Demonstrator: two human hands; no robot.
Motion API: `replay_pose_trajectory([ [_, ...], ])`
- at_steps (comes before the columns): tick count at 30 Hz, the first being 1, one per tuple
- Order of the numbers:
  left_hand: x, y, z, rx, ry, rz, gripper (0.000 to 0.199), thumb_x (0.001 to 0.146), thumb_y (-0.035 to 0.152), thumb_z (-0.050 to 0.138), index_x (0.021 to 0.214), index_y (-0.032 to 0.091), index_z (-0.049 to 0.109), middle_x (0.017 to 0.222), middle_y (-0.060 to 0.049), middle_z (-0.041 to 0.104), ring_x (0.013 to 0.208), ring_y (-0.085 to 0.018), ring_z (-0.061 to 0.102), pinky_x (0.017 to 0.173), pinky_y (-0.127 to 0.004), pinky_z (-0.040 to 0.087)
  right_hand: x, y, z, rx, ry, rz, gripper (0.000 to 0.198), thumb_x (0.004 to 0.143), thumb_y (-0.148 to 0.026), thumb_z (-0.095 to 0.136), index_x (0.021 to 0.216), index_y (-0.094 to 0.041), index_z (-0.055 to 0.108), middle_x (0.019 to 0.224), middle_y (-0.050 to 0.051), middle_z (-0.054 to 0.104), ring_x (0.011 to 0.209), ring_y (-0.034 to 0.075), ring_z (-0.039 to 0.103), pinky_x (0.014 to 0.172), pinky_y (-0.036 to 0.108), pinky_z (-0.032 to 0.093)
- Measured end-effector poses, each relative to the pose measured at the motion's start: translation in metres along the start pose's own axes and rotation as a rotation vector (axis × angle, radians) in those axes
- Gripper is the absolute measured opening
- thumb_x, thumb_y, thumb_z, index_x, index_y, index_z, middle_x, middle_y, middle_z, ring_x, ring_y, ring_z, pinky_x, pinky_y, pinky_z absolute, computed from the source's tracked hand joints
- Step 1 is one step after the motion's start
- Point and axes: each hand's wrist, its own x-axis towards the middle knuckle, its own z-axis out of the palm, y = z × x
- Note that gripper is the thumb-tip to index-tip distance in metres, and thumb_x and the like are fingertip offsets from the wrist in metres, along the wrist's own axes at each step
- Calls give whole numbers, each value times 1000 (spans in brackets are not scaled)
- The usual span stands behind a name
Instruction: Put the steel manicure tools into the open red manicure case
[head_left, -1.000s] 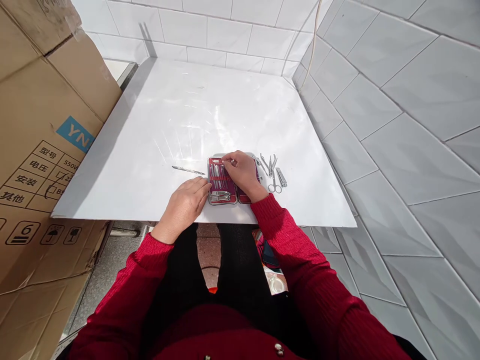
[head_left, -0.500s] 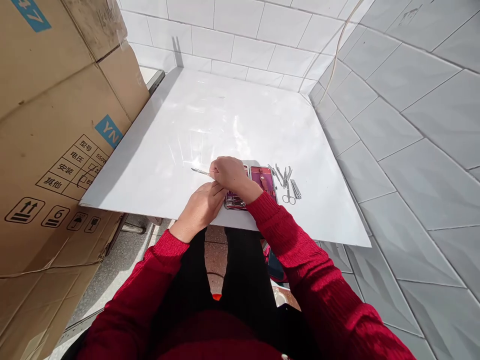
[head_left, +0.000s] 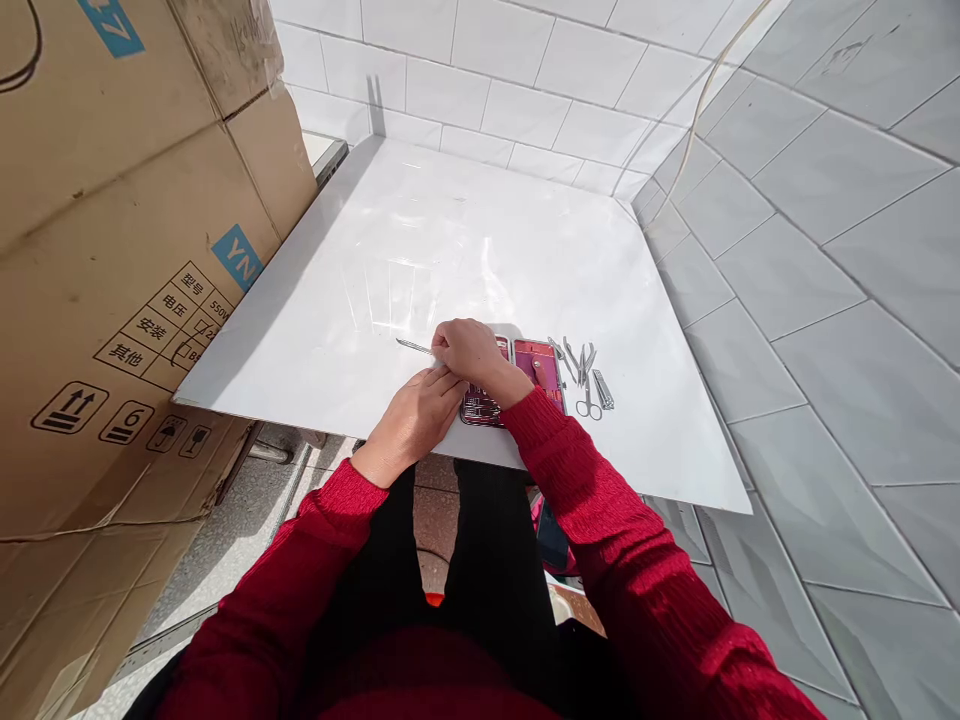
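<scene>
On the white board, my right hand (head_left: 474, 352) is closed around a slim metal manicure tool (head_left: 412, 346), whose pointed end sticks out to the left. My left hand (head_left: 417, 415) lies just below, its closed fingers touching the right hand. Those fingertips are hidden, so I cannot see what they hold. Partly behind my hands and right wrist is an open manicure case (head_left: 537, 358) with a reddish-purple lining and metal tools in its left half. Right of the case lie small scissors (head_left: 589, 402), nail clippers (head_left: 603, 390) and metal nippers (head_left: 581, 362).
The white board (head_left: 360, 370) forms the work surface, its front edge close to my legs. Large cardboard boxes (head_left: 142, 250) crowd the left side. Tiled walls (head_left: 847, 330) stand behind and to the right, with a pale cable (head_left: 703, 110) in the corner.
The view has shifted slightly, so the whole scene sits a little further right. My hands stay together, and the slim tool still points left from the right hand.
</scene>
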Motion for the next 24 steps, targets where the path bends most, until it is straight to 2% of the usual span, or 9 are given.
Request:
replay_pose_trajectory([
  [5, 0, 1, -1, 3, 7, 1, 23, 106, 10, 49, 120, 15, 66, 115, -12, 77, 111, -27, 73, 89, -45, 65, -2, -3, -3, -63, -11, -11, 29, 95, -12, 51, 100, -15, 79, 104, 15, 80, 95, 27, 72, 72, 32, 43],
  [10, -1, 1, -1, 0, 4, -6, 19, 106, 12, 49, 113, 16, 67, 110, -11, 77, 107, -26, 73, 91, -43, 64, 5, -7, -3, -177, -42, -56, 29, 92, -5, 51, 95, -11, 79, 99, 21, 79, 94, 30, 73, 69, 33, 43],
  [15, -2, 0, 1, 4, -8, -19, 21, 107, 13, 48, 118, 17, 66, 112, -11, 76, 109, -26, 73, 92, -44, 64, 6, -5, -2, -141, -39, -80, 24, 90, -6, 54, 92, -10, 78, 96, 21, 78, 91, 29, 72, 70, 33, 42],
  [19, -4, -2, 2, -13, -31, -45, 25, 108, 15, 46, 124, 19, 65, 120, -11, 75, 114, -27, 71, 95, -46, 63, -1, 12, -1, 114, 94, -47, 19, 90, -10, 55, 88, -14, 74, 92, 12, 78, 82, 22, 67, 68, 32, 40],
  [22, -3, -2, 0, -17, -69, -48, 26, 110, 19, 44, 123, 17, 66, 120, -13, 74, 112, -27, 71, 93, -47, 62, -7, 32, 5, 485, 218, -1, 13, 86, -11, 59, 77, -18, 66, 79, 4, 73, 72, 17, 61, 65, 28, 40],
  [24, -1, -1, -4, -22, -95, -48, 27, 110, 20, 42, 122, 17, 66, 119, -13, 73, 110, -28, 70, 91, -47, 62, -11, 47, 12, 770, 232, 45, 13, 84, -13, 60, 73, -20, 61, 67, 0, 67, 62, 14, 57, 59, 26, 40],
])
